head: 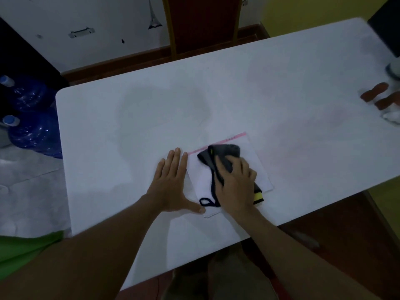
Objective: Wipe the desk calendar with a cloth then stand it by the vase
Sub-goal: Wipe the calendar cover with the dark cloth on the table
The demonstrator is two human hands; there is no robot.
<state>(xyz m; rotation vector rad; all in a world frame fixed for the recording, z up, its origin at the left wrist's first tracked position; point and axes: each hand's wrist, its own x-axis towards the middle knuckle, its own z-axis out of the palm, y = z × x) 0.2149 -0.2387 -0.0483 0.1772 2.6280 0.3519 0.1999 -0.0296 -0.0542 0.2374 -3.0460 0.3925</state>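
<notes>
White counter (281,94), dim room. Desk calendar (257,167) lies flat near the front edge. Left hand (173,182) is flat, fingers spread, grasping nothing, pinning the calendar's left edge. Right hand (236,185), palm down, presses a grey cloth (225,154) onto it, fingers curled over the cloth.

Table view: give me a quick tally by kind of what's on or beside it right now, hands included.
Hands: 2, left hand flat on the table, right hand pressing the cloth
Cloths: 1, dark cloth
Desk calendars: 1, calendar lying flat
Water jugs: 2, blue, on the floor, and
Total: 6
The white item with orange parts at the right edge is too blurred to classify.
</notes>
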